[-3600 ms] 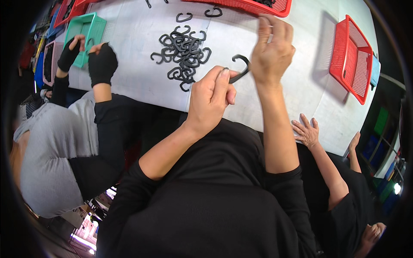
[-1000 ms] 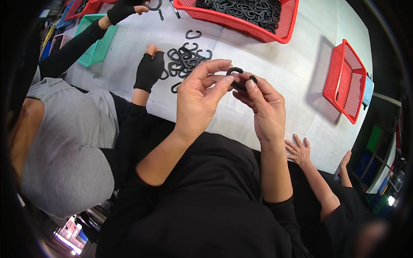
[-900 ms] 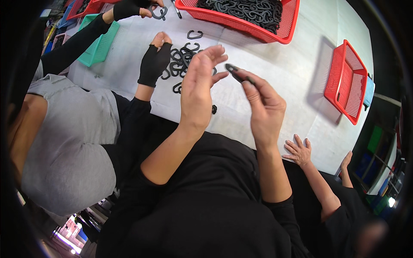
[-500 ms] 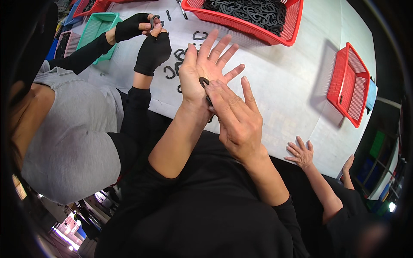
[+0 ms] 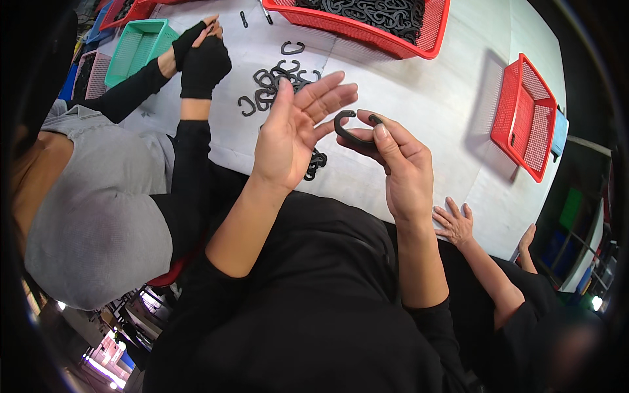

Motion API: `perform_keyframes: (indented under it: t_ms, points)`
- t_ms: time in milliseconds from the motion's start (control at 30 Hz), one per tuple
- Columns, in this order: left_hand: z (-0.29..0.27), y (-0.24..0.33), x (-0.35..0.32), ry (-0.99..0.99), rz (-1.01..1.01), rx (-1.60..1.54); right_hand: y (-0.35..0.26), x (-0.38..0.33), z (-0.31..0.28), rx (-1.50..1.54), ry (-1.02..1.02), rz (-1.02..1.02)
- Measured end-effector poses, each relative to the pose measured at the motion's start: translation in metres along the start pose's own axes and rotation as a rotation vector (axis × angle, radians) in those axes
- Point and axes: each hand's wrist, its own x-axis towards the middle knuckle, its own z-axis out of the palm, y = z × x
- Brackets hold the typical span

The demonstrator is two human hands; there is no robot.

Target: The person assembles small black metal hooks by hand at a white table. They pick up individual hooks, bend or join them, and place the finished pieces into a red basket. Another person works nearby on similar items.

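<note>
A black C-shaped ring (image 5: 354, 139) with a gap at its top is pinched between the thumb and fingers of my right hand (image 5: 405, 160). Beside it, to the left, my left hand (image 5: 288, 134) is open, palm up with nothing in it, its fingers near the ring. Beyond my left hand a loose pile of similar black rings (image 5: 265, 80) lies on the white table (image 5: 393, 85). One separate ring (image 5: 293, 48) lies farther back. A smaller cluster of black rings (image 5: 316, 164) sits by the table edge, partly hidden behind my left wrist.
A red basket (image 5: 367, 33) full of black rings stands at the back; another red basket (image 5: 517, 111) stands at the right. A co-worker's gloved hands (image 5: 204, 62) are at the left, near a green basket (image 5: 141, 49). Another person's hand (image 5: 455, 221) rests on the table edge at right.
My right hand has lifted the black ring off my left palm and turned, moving right with it. My left hand has moved slightly left and down. The left co-worker's hands have come together.
</note>
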Motion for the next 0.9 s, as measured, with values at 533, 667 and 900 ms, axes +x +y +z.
perform_keyframes:
  t_ms: [533, 667, 900]
  points:
    - [0.0, -0.02, -0.022, 0.208, 0.105, 0.17, 0.009, 0.001, 0.009, 0.094, 0.053, -0.034]
    - [0.012, -0.03, -0.021, 0.195, -0.029, 0.12, 0.025, 0.009, 0.011, -0.226, 0.177, -0.308]
    - [0.011, -0.021, 0.022, 0.2, 0.348, 0.217, 0.03, -0.008, 0.042, -1.194, -0.036, -0.57]
